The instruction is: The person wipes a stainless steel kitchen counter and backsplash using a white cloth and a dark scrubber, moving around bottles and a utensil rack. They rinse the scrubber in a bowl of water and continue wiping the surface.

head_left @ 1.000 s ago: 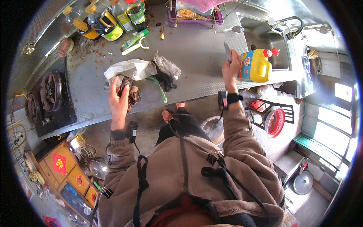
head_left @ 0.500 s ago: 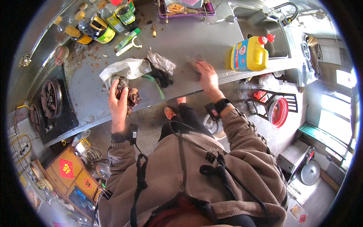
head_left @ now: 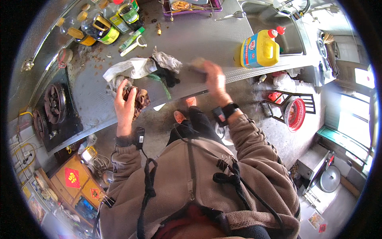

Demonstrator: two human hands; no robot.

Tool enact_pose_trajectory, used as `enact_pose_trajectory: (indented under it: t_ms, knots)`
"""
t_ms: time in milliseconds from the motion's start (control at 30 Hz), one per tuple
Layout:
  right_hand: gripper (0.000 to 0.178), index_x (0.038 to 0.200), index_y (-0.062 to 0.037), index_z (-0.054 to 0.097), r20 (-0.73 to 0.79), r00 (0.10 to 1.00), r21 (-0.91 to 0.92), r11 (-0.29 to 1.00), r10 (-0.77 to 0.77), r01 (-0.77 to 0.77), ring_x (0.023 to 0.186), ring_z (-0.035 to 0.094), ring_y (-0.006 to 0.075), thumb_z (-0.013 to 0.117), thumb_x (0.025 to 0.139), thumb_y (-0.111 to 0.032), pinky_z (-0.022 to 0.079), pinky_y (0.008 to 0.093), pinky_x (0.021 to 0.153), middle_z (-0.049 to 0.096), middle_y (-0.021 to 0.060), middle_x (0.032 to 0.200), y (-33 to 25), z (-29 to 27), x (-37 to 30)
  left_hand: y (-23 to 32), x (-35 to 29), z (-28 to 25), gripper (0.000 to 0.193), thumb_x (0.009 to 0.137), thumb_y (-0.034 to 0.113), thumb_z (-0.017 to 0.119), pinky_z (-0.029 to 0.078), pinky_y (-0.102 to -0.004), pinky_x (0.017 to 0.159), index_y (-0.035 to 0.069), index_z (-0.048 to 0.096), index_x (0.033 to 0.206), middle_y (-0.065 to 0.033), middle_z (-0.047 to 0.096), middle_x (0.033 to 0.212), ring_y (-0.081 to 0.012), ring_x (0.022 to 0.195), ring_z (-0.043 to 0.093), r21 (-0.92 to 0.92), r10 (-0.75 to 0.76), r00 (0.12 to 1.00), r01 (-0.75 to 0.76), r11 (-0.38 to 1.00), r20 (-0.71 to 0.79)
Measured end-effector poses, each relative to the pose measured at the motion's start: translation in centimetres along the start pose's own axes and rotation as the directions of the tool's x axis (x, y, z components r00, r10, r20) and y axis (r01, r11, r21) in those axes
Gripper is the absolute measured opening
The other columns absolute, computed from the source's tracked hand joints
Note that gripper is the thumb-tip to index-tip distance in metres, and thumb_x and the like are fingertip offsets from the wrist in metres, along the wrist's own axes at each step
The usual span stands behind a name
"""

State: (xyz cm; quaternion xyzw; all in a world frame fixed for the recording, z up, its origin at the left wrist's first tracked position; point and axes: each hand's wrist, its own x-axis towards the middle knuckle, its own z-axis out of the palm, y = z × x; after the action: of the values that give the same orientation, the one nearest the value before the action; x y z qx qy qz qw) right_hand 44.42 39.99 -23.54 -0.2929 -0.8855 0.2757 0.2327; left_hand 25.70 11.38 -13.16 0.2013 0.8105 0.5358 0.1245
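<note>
My left hand (head_left: pixel 124 104) is closed around a bunched brown patterned cloth (head_left: pixel 140 104) at the front left of the metal counter. Just beyond it lie a crumpled white cloth (head_left: pixel 133 68), a greyish cloth (head_left: pixel 166 60) and a black cloth (head_left: pixel 169 76). A green strip (head_left: pixel 164 88) hangs toward the counter's front edge. Over the middle of the counter is my right hand (head_left: pixel 215 79), blurred by motion. A tan smear shows at its fingertips, and I cannot make out whether it is a held thing.
A yellow jug (head_left: pixel 260 49) with a red cap stands right of my right hand, before the sink (head_left: pixel 292 34). Several bottles (head_left: pixel 104 30) fill the back left, near a green-and-white peeler (head_left: pixel 133 44). A black gas stove (head_left: pixel 57 105) is at far left. A purple tray (head_left: pixel 191 12) sits at the back.
My right hand has drawn slightly left and nearer, and is more blurred. The left hand keeps its hold on the brown cloth, which has turned a little. The whole view has shifted slightly.
</note>
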Motion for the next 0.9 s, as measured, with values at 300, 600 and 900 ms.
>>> enact_pose_trajectory:
  t_ms: [300,600,900]
  knots:
    - [0.046,0.116,-0.0070,0.065,-0.270,0.937,-0.189,0.942,0.223,-0.279,0.115,0.057,0.0321,0.053,0.075,0.007,0.044,0.0406,0.099,0.062,0.0139,0.123,4.0,-0.8,2.9,-1.9,-2.0,-1.3,0.042,0.086,0.018,0.071,0.048,-0.0272,0.077,0.003,0.060,0.124,-0.0035,0.065,0.100,-0.0103,0.083,0.056,0.120,-0.019,0.999,0.024,0.993,-0.046]
    - [0.036,0.106,-0.0071,0.068,0.276,0.927,0.038,0.967,-0.253,0.253,0.111,0.060,0.0297,0.051,0.076,0.001,0.046,0.0400,0.097,0.066,0.0094,0.115,0.8,-1.9,-3.8,-1.7,-2.9,-2.7,0.040,0.090,0.013,0.067,0.049,-0.0279,0.085,0.001,0.056,0.127,-0.0076,0.065,0.107,-0.0121,0.094,0.061,-0.004,0.002,0.997,-0.003,1.000,-0.076]
    - [0.040,0.108,-0.0108,0.070,0.004,0.999,-0.211,0.976,-0.054,0.053,0.108,0.061,0.0296,0.056,0.074,0.006,0.048,0.0389,0.095,0.066,0.0114,0.115,1.8,-0.9,-3.6,-2.9,-4.7,-3.5,0.038,0.090,0.013,0.067,0.046,-0.0264,0.083,0.001,0.059,0.125,-0.0045,0.064,0.105,-0.0105,0.092,0.056,-0.029,-0.169,0.982,0.167,0.985,-0.082]
